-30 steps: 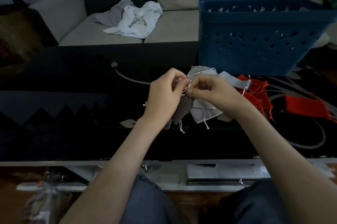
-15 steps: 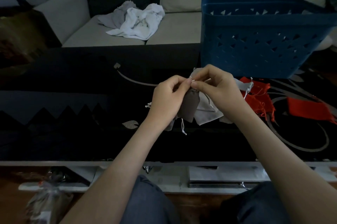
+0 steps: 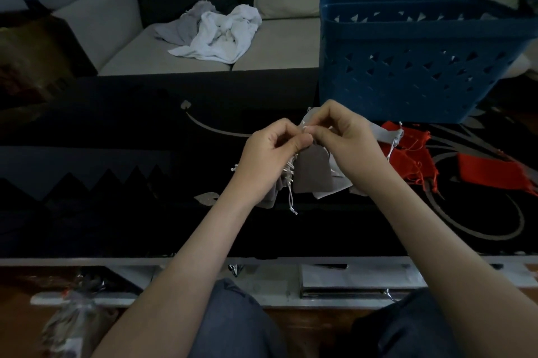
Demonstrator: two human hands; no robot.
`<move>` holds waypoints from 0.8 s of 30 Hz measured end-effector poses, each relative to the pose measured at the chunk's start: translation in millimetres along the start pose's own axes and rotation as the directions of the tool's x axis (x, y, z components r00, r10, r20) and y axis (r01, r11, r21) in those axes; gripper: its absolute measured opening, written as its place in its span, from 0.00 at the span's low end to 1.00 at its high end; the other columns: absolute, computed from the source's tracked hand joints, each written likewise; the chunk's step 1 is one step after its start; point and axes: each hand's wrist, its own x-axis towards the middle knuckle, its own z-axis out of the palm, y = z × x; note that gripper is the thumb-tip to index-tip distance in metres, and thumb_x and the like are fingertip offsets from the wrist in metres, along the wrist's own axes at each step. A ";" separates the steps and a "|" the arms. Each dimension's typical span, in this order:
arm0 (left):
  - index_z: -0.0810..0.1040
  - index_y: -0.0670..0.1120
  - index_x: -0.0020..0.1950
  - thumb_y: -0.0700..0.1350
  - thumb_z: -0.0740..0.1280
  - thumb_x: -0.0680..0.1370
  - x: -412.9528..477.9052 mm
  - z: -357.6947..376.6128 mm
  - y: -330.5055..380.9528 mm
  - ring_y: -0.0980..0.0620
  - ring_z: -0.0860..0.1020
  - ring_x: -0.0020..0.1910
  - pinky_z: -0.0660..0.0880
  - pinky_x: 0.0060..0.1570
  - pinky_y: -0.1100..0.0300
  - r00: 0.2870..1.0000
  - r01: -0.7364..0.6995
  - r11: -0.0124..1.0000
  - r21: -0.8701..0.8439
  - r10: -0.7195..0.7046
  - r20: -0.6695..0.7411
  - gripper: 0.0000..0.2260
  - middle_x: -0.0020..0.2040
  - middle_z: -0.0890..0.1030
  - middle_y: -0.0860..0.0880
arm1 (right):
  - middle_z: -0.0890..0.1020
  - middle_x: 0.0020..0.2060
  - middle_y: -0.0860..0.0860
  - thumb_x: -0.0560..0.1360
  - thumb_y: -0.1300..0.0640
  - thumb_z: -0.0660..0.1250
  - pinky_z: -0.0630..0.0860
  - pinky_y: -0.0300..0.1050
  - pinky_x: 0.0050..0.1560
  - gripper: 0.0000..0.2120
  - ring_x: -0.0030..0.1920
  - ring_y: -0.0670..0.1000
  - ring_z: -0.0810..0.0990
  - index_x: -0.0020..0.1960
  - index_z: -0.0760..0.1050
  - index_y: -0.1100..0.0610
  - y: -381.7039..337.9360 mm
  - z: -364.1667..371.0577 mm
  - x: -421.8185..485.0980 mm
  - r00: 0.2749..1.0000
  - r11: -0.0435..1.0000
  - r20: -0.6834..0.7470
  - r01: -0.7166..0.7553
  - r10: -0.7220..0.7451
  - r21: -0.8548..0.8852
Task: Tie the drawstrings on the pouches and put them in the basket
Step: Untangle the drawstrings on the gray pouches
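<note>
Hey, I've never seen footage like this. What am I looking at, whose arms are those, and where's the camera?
There is no machine here: a person is working with bare hands. The one camera sits on the person's head and looks forward and down, so both arms reach in from the bottom of the picture. The left hand and the right hand both pinch the white drawstring at the top of a small grey pouch, which hangs below the fingers. Beneath it, on the dark table, lie more grey pouches and, further right, red pouches. A blue basket stands at the far right of the table; its contents do not show. Behind is a sofa with a heap of pale cloth.
</note>
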 end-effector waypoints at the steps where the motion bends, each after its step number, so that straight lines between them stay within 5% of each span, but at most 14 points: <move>1: 0.79 0.47 0.41 0.41 0.68 0.77 0.3 -0.3 -0.6 0.56 0.79 0.42 0.75 0.46 0.60 1.000 0.012 1.000 -0.026 -0.012 0.000 0.05 0.37 0.80 0.53 | 0.77 0.39 0.53 0.77 0.65 0.63 0.73 0.42 0.43 0.05 0.40 0.47 0.74 0.44 0.74 0.58 0.1 0.9 -0.5 1.000 1.000 0.023 -0.010 0.010 0.003; 6: 0.81 0.46 0.45 0.40 0.66 0.78 2.1 -3.0 -6.8 0.57 0.79 0.44 0.75 0.46 0.63 0.999 0.024 0.996 -0.086 -0.027 -0.033 0.06 0.40 0.81 0.54 | 0.76 0.38 0.52 0.81 0.60 0.57 0.70 0.32 0.38 0.09 0.37 0.41 0.74 0.53 0.75 0.62 3.3 1.2 -2.9 0.974 0.983 0.145 -0.165 0.175 -0.076; 9: 0.82 0.45 0.46 0.39 0.65 0.78 3.3 -0.4 -9.1 0.52 0.79 0.46 0.76 0.50 0.56 0.996 0.065 0.974 -0.216 -0.077 -0.049 0.06 0.43 0.82 0.50 | 0.74 0.31 0.49 0.80 0.61 0.60 0.68 0.31 0.37 0.07 0.31 0.39 0.72 0.51 0.76 0.63 5.8 -0.6 -0.9 0.966 0.972 0.174 -0.162 0.191 -0.170; 15: 0.81 0.43 0.45 0.39 0.63 0.79 3.0 6.7 -9.0 0.56 0.79 0.40 0.75 0.42 0.64 0.992 0.090 0.883 -0.461 -0.119 -0.034 0.07 0.39 0.82 0.51 | 0.72 0.28 0.47 0.78 0.61 0.63 0.67 0.29 0.35 0.10 0.28 0.37 0.71 0.38 0.71 0.56 3.7 -0.9 2.6 0.982 0.956 0.095 -0.134 0.163 -0.261; 18: 0.78 0.41 0.46 0.37 0.61 0.80 1.8 7.8 -7.8 0.62 0.75 0.29 0.71 0.32 0.70 0.990 0.102 0.891 -0.442 -0.134 -0.041 0.08 0.32 0.80 0.54 | 0.73 0.27 0.48 0.77 0.60 0.64 0.67 0.29 0.35 0.11 0.29 0.37 0.72 0.36 0.69 0.56 3.2 -0.5 1.3 0.978 0.945 0.109 -0.139 0.178 -0.297; 21: 0.79 0.40 0.45 0.36 0.61 0.79 1.3 7.7 -8.4 0.60 0.79 0.34 0.74 0.37 0.68 0.987 0.112 0.883 -0.456 -0.151 -0.049 0.08 0.34 0.82 0.52 | 0.74 0.27 0.49 0.77 0.57 0.65 0.67 0.31 0.36 0.11 0.29 0.40 0.71 0.39 0.73 0.63 3.1 -1.3 -1.1 0.966 0.933 0.146 -0.155 0.211 -0.323; 24: 0.81 0.43 0.47 0.36 0.63 0.79 1.1 5.3 -11.3 0.60 0.79 0.37 0.74 0.40 0.67 0.987 0.106 0.930 -0.351 -0.141 -0.075 0.08 0.35 0.82 0.53 | 0.74 0.28 0.51 0.78 0.54 0.63 0.67 0.35 0.37 0.15 0.30 0.43 0.70 0.35 0.73 0.58 7.1 -7.3 -0.7 0.944 0.921 0.160 -0.227 0.288 -0.316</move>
